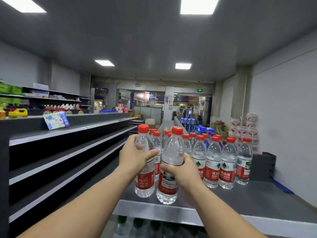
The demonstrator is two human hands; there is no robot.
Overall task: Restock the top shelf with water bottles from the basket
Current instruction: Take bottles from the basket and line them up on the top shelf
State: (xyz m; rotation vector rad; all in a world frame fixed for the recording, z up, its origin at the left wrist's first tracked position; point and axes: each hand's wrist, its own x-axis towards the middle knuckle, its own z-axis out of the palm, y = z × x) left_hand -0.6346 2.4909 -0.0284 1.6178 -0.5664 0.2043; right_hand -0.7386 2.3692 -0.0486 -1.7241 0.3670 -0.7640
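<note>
Now your left hand [135, 158] and right hand [180, 170] each curl fingers around one full water bottle [145, 162], [170, 167] at mid-body, above the top shelf [257, 200] near edge. Both stand upright, red caps up. Expect weight, slick thin plastic; grip the label band.

The room is evenly and fairly brightly lit from above by four rectangular ceiling panels [199, 5], which blow out to pure white with no detail. The wide-angle lens bends the left-hand shelves [68, 152] and the right wall [291, 109] outward, and stretches the forearms at the bottom edge. The picture is soft all over with blocky compression, the far doorway [187, 107] a hazy blur, and small highlights glint on the clear water bottles [212, 160].
</note>
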